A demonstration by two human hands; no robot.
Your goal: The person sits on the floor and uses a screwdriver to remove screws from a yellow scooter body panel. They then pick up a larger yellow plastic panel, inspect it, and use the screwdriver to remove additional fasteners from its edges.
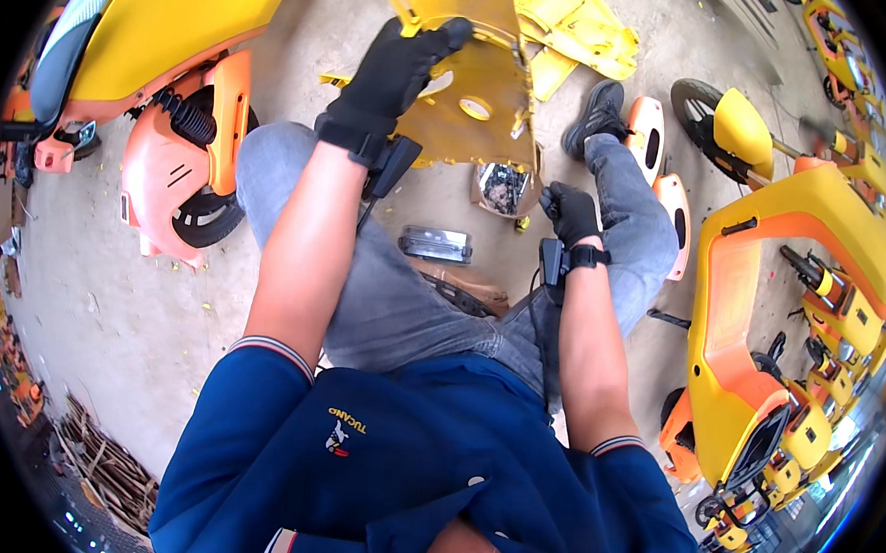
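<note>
The left hand (pixel 399 69), in a black glove, is up at the far middle of the view, fingers wrapped over the upper edge of the yellow body panel (pixel 477 103). That is a closed grasp on the rim, and the panel stands steeply between the knees, its long axis running near to far. The right hand (pixel 570 213), gloved too, sits lower and nearer, just to the right of the panel's near corner. It is curled into a loose fist; whether anything small is in it, I cannot tell. Right beside that fist, at the panel's near edge, sits a round headlamp unit (pixel 506 188). So the panel lies far and left of the right hand, with the left hand already on it. A small grey rectangular lens (pixel 436 244) lies on the concrete floor (pixel 121 300) between the legs.
</note>
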